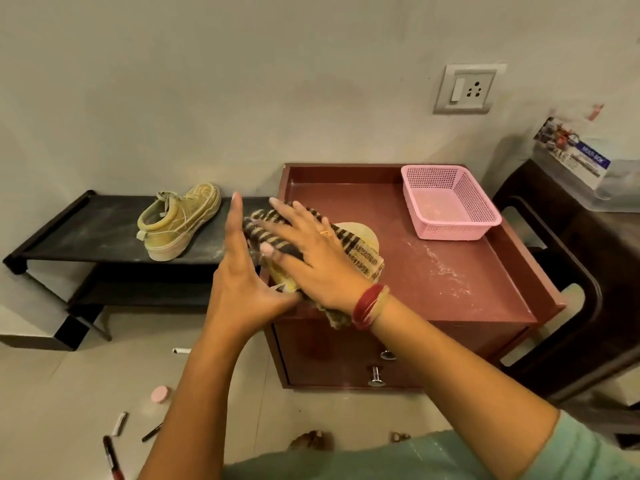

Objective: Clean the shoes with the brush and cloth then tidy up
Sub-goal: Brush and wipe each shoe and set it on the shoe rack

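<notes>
The right hand (311, 252) lay flat, fingers spread, pressing the cloth (360, 256) onto the shoe (360, 233) at the cabinet's (450, 271) left edge. That shoe ran near-left to far-right. The left hand (239, 271), fingers straight and gripping nothing, braced the shoe's left side.

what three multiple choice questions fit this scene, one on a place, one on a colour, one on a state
1. Where does the uncovered shoe stand? A on the black rack; B on the chair; C on the floor.
2. What colour is the basket? A blue; B pink; C green.
3. How does the right hand lie? A in a fist; B round a brush; C flat on the striped cloth.
Answers: 1 A, it sits on the rack's top shelf. 2 B, its mesh is pink. 3 C, spread fingers press the cloth over the second shoe.
</notes>
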{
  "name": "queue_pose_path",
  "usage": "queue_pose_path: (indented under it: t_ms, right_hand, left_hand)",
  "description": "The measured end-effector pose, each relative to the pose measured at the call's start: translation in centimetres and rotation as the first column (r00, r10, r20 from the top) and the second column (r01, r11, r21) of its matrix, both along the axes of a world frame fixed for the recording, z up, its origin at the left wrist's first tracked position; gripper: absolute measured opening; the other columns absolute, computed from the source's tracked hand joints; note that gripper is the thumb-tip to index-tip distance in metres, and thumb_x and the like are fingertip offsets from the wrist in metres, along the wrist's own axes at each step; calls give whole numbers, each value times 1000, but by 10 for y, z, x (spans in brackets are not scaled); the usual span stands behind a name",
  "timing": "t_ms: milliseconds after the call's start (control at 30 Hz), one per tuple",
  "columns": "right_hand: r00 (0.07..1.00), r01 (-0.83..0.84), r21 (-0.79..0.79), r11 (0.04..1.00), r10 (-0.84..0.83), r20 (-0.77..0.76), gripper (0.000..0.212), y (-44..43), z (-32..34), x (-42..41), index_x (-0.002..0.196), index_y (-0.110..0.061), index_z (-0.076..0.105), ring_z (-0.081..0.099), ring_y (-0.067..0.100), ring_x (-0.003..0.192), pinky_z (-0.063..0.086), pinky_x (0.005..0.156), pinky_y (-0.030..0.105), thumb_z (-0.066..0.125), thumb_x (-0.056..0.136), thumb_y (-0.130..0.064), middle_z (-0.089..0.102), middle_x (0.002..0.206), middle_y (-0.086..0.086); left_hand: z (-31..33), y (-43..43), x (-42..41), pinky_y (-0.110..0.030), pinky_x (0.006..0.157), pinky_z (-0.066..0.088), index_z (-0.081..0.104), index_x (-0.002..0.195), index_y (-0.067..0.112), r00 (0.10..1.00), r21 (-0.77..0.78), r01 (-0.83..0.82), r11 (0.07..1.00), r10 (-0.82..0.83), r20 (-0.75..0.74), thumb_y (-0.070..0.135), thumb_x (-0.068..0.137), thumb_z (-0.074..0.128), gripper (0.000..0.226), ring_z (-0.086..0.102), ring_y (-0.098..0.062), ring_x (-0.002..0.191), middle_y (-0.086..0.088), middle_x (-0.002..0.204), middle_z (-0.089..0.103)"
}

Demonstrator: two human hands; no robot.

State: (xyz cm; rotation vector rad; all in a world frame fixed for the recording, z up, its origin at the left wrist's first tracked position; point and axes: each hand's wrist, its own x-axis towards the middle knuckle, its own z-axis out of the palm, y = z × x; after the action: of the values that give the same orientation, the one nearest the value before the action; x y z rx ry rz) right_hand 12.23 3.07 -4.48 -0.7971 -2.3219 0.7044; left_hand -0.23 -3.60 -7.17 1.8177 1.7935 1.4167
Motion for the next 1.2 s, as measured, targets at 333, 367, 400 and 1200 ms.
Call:
queue_pose_path:
  t_ms: [333, 367, 400, 1200]
  right_hand:
    - [882, 419, -400, 815, -470, -34, 47, 55, -67, 64, 140, -17, 38, 22, 26, 141, 18, 116, 43, 39, 98, -38, 31, 150, 9]
    - [864, 457, -398, 796, -504, -16, 45, 55, -69, 67, 138, -14, 41, 25, 27, 140, 21, 115, 40, 39, 98, -37, 32, 149, 11]
    - [863, 476, -340, 811, -505, 5, 45, 52, -70, 68, 138, -14, 40, 24, 25, 140, 19, 115, 36, 39, 98, -35, 28, 151, 10]
    - [714, 439, -450, 778, -606, -351, 17, 39, -17, 87, 100, -17, 58, 58, 23, 100, 45, 91, 37, 44, 98, -26, 62, 106, 10]
  left_hand:
    - [-3, 1, -5, -8, 91, 39, 14, 152, 30, 998, -85, -28, 996, 32, 46, 38, 52, 86, 123, 37, -3, 125, 11, 140, 37]
    - [-3, 2, -5, -12, 94, 38, 19, 151, 29, 999, -85, -46, 995, 48, 21, 43, 50, 80, 118, 35, -3, 125, 7, 143, 36]
    - [-1, 2, -4, -8, 93, 37, 25, 149, 28, 999, -81, -51, 995, 52, 5, 46, 49, 76, 114, 35, -1, 124, 6, 142, 36]
    - [16, 6, -6, 0, 73, 35, 27, 148, 29, 996, -177, -92, 980, 92, -10, 12, 60, 85, 106, 31, -1, 119, 3, 144, 29]
